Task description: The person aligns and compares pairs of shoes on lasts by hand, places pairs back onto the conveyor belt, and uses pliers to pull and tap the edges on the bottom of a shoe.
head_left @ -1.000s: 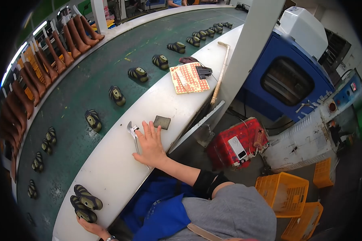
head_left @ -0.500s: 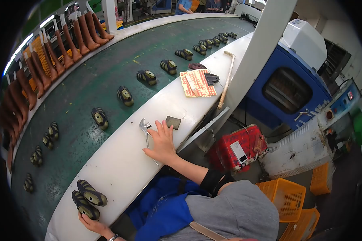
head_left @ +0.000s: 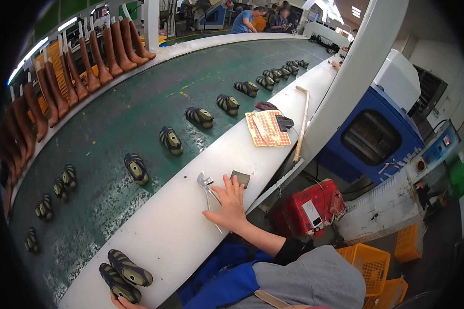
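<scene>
Head view, places taken from the pincers (head_left: 205, 182). We list:
Bench (head_left: 154, 234), white, beneath the pincers.
Right grip (head_left: 229, 204), fingers spread apart, over the pincers' handles; contact we cannot tell.
Shoe pair (head_left: 131, 268), side by side on the bench, left of the pincers and nearer us.
Left grip (head_left: 125, 303), cut by the view's edge, at the nearer shoe; whether clamped we cannot tell.
Block (head_left: 243, 180), grey, just right of the pincers.
Sheet (head_left: 267, 129), dotted, beyond the pincers.
Belt (head_left: 154, 103), green, carrying more shoes (head_left: 171, 140), left of and beyond the pincers.
</scene>
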`<state>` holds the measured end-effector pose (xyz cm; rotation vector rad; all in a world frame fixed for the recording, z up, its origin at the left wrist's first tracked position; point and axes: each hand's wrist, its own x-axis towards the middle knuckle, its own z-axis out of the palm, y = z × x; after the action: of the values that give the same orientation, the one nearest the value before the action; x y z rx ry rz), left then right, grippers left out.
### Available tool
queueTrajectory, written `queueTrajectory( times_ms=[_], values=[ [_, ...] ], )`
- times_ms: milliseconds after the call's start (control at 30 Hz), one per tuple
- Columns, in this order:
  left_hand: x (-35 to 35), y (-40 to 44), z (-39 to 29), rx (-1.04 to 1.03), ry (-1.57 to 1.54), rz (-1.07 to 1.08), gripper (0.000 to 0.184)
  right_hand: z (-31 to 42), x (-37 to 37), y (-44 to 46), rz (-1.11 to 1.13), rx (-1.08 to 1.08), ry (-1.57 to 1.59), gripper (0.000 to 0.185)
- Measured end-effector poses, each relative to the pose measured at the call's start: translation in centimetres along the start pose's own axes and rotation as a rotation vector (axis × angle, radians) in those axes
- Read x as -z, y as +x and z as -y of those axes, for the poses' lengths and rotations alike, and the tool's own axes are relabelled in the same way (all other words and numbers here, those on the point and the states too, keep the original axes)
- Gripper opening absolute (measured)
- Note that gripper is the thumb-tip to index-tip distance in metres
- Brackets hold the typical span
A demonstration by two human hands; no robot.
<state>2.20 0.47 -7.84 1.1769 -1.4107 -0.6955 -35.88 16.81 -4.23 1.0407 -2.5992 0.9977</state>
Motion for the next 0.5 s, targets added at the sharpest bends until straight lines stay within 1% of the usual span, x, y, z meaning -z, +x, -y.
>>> queueTrajectory(
  times_ms=[100,200,233,333,500],
  values=[
    [-0.4,0.0,0.0,-0.069,-0.053,-0.003,0.047,-0.2,-0.1,0.0,-0.007,0.011,-0.017,0.071],
    [0.0,0.1,1.8,-0.089,0.042,-0.017,0.050,-0.5,-0.5,0.0,-0.012,0.017,-0.037,0.073],
    [-0.8,0.3,2.6,-0.042,-0.037,-0.104,0.048,-0.5,-0.6,0.0,-0.014,0.018,-0.045,0.073],
    [-0.2,0.6,1.8,0.144,-0.215,0.069,0.042,-0.9,-1.1,-0.1,-0.051,0.034,-0.040,0.077],
    [-0.2,0.6,1.1,0.154,-0.208,0.066,0.041,-0.6,-0.9,-0.3,-0.078,0.072,-0.047,0.080]
  ],
)
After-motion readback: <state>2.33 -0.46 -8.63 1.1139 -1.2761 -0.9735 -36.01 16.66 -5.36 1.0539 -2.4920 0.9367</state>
